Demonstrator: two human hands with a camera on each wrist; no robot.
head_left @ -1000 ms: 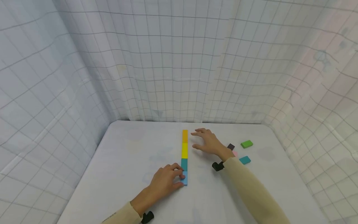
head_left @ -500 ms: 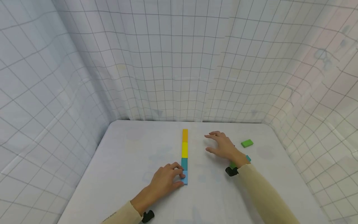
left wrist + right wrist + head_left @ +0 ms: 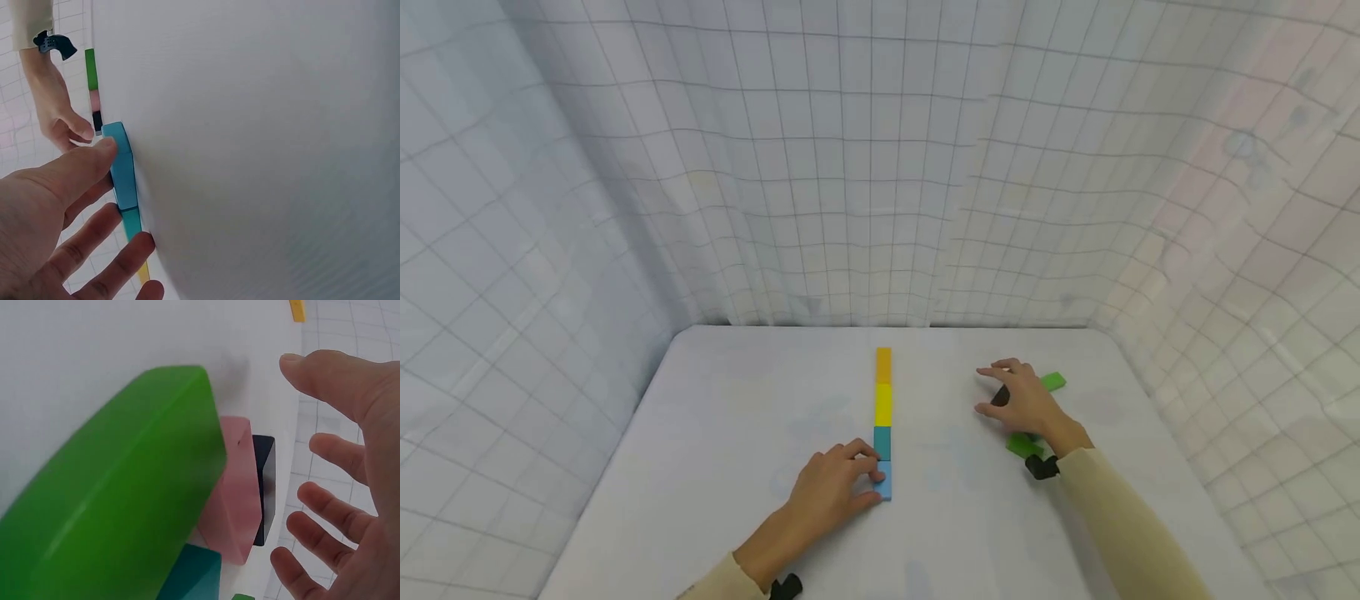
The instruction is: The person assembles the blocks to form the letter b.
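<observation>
A straight row of flat blocks runs away from me: a light blue block (image 3: 885, 482) nearest, then a teal block (image 3: 882, 443), a yellow block (image 3: 883, 406) and an orange block (image 3: 883, 365). My left hand (image 3: 831, 486) lies over the left side of the light blue block, thumb at its near end and curled fingertips on it. To the right, my right hand (image 3: 1026, 400) is spread above loose blocks, holding nothing. Near its fingers is a black block (image 3: 1001, 396). A pink block (image 3: 234, 494) leans beside it in the right wrist view.
A green block (image 3: 1025, 445) lies by the right wrist, with a teal block (image 3: 195, 575) partly hidden beside it. Another green block (image 3: 1053, 381) sits farther back. White gridded curtains (image 3: 850, 167) surround the white table (image 3: 737, 400).
My right hand has moved right, away from the orange end of the row, to the loose black block. The left hand stays on the light blue block. The view has shifted slightly.
</observation>
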